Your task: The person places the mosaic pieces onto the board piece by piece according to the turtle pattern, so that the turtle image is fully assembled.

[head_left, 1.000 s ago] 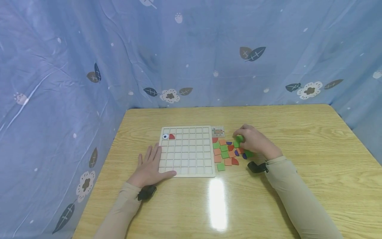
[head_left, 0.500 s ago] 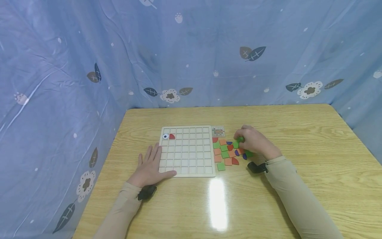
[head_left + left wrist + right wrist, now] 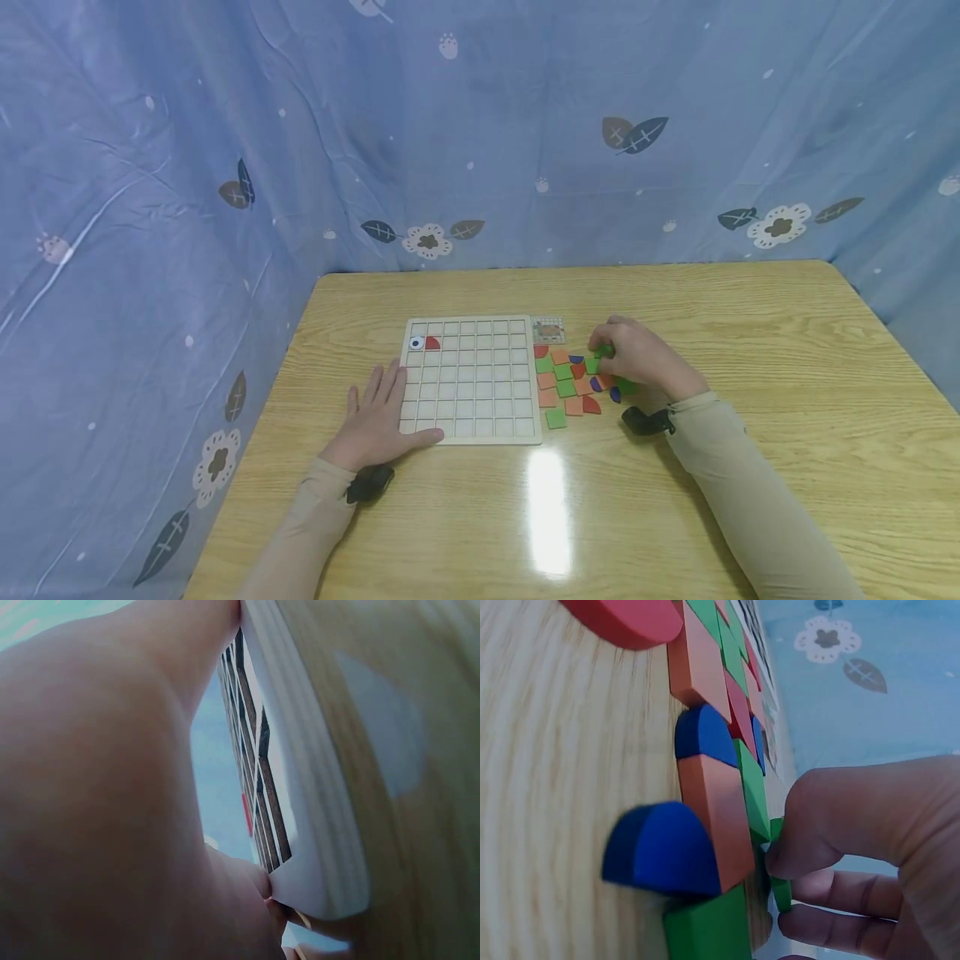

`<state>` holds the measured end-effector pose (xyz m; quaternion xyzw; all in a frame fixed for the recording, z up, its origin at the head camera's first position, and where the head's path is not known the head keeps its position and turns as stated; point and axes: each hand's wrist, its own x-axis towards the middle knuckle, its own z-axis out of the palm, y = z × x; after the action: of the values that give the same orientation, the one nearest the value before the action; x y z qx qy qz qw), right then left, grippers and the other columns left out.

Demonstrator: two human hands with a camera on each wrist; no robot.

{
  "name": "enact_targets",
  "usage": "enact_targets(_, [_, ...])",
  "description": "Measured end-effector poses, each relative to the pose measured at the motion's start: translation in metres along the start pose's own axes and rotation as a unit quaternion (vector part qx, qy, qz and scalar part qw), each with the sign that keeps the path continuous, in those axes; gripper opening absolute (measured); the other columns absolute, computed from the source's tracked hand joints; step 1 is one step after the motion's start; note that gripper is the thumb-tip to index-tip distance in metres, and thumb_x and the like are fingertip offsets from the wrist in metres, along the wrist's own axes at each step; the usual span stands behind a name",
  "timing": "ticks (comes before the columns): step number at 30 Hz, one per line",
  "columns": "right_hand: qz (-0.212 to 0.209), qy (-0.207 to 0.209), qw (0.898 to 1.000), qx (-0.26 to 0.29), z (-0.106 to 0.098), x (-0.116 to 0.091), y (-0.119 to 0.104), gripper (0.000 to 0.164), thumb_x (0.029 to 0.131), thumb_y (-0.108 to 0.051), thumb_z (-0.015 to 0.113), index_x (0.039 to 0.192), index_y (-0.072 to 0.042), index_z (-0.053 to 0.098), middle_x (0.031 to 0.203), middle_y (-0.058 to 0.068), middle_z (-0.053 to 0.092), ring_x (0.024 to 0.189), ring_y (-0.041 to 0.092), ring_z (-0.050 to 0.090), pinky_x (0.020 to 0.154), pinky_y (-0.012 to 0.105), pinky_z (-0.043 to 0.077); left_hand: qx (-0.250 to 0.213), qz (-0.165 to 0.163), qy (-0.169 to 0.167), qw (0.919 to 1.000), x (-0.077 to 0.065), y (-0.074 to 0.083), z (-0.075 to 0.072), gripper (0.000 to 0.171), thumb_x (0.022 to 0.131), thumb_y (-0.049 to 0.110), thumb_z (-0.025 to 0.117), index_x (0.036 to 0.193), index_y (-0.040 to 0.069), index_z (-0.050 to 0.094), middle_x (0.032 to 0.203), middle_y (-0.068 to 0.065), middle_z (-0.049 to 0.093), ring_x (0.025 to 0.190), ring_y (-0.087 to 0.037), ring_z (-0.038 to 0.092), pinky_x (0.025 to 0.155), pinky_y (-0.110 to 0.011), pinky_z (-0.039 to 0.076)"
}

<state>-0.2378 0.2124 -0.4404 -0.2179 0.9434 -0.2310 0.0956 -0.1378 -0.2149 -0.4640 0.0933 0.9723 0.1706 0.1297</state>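
A white grid board [image 3: 474, 392] lies on the table, with a white eye piece [image 3: 416, 342] and a red quarter-round piece [image 3: 432, 342] side by side in its upper left cells. My left hand [image 3: 371, 425] rests along the board's left edge, fingers spread, thumb over the lower left corner. At the far right of the loose pieces, my right hand [image 3: 637, 354] pinches a green piece [image 3: 781, 892] between thumb and fingers. Its full shape is partly covered by the fingers. Close by are a green square [image 3: 751, 787], an orange square [image 3: 716, 817] and a blue half-round piece [image 3: 662, 847].
Several orange, green, red and blue pieces lie right of the board, including an orange square [image 3: 547, 398] and a lone green square [image 3: 556, 418]. A small picture card [image 3: 548, 330] sits at the board's upper right corner. A blue patterned curtain [image 3: 525, 150] hangs behind the table.
My right hand has shifted very slightly right and down with the green piece, whose visible part has lowered. My left hand and the board have stayed put.
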Motion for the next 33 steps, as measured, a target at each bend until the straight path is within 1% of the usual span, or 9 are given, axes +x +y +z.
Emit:
enact_targets(6, [-0.012,0.027,1.000,-0.009,0.002,0.002,-0.012,0.022,0.086,-0.005,0.072,0.107,-0.008,0.075,0.104,0.008,0.067,0.087,0.023,0.059,0.080,0.045,0.054,0.000,-0.002,-0.002,1.0000,0.001,-0.002,0.001,0.128,0.084,0.078,0.067,0.167,0.001,0.006,0.176,-0.017,-0.002,0.162,-0.043,-0.003,0.120,-0.077,-0.001])
enact_targets(10, [-0.029,0.040,0.999,-0.007,0.007,0.005,-0.022,0.021,0.085,-0.005,0.071,0.106,-0.009,0.075,0.103,0.007,0.067,0.085,0.022,0.057,0.077,0.042,0.053,0.001,-0.004,-0.007,1.0000,0.001,-0.002,0.001,0.128,0.084,0.078,0.066,0.167,0.001,0.005,0.176,-0.016,-0.004,0.162,-0.042,-0.004,0.120,-0.077,-0.002])
enact_targets(16, [-0.036,0.045,0.998,0.010,0.012,0.008,-0.033,0.021,0.086,-0.003,0.071,0.107,-0.009,0.074,0.106,0.007,0.065,0.085,0.022,0.055,0.077,0.040,0.051,-0.002,-0.004,-0.007,1.0000,0.002,-0.001,0.001,0.128,0.084,0.077,0.066,0.167,0.001,0.004,0.176,-0.017,-0.004,0.161,-0.043,-0.005,0.120,-0.077,-0.003])
enact_targets(21, [-0.048,0.046,0.998,0.023,0.016,0.012,-0.044,0.021,0.084,-0.003,0.069,0.103,-0.010,0.074,0.103,0.008,0.062,0.078,0.019,0.051,0.068,0.034,0.046,0.000,-0.002,-0.002,1.0000,0.001,-0.001,0.001,0.128,0.084,0.077,0.066,0.167,0.001,0.006,0.176,-0.017,-0.003,0.162,-0.043,-0.004,0.120,-0.077,-0.002])
enact_targets(23, [-0.057,0.043,0.997,0.034,0.018,0.014,-0.050,0.023,0.084,-0.002,0.067,0.104,-0.009,0.074,0.109,0.010,0.063,0.070,0.017,0.049,0.063,0.032,0.045,0.001,-0.001,0.000,1.0000,0.001,-0.002,0.001,0.128,0.084,0.078,0.066,0.167,0.001,0.006,0.176,-0.017,-0.002,0.162,-0.043,-0.003,0.120,-0.077,-0.001])
enact_targets(25, [-0.065,0.044,0.996,0.043,0.020,0.017,-0.057,0.024,0.082,-0.002,0.068,0.104,-0.009,0.074,0.109,0.010,0.064,0.068,0.016,0.048,0.062,0.030,0.044,0.002,-0.002,0.001,1.0000,0.001,-0.002,0.001,0.128,0.084,0.078,0.066,0.167,0.002,0.006,0.176,-0.016,-0.003,0.162,-0.043,-0.003,0.120,-0.077,-0.001])
enact_targets(28, [-0.087,0.052,0.994,0.041,0.024,0.022,-0.069,0.024,0.080,-0.002,0.070,0.104,-0.007,0.073,0.107,0.007,0.064,0.072,0.016,0.050,0.066,0.032,0.046,0.003,-0.003,-0.001,1.0000,0.001,-0.003,0.002,0.128,0.084,0.079,0.065,0.167,0.002,0.005,0.176,-0.015,-0.004,0.162,-0.042,-0.004,0.120,-0.077,-0.001])
enact_targets(29, [-0.098,0.055,0.993,0.037,0.026,0.024,-0.072,0.023,0.081,-0.003,0.073,0.103,-0.007,0.073,0.101,0.006,0.063,0.077,0.017,0.051,0.069,0.032,0.046,0.004,-0.003,-0.001,1.0000,0.002,-0.004,0.002,0.128,0.084,0.079,0.065,0.167,0.002,0.004,0.176,-0.015,-0.004,0.162,-0.042,-0.004,0.120,-0.077,-0.001])
enact_targets(33, [-0.141,0.060,0.988,0.020,0.036,0.034,-0.088,0.019,0.086,-0.007,0.076,0.105,-0.005,0.073,0.097,0.003,0.062,0.085,0.020,0.051,0.077,0.036,0.046,0.001,-0.005,-0.005,1.0000,0.002,-0.003,0.002,0.129,0.084,0.079,0.065,0.167,0.003,0.004,0.176,-0.015,-0.005,0.162,-0.042,-0.005,0.120,-0.076,-0.002])
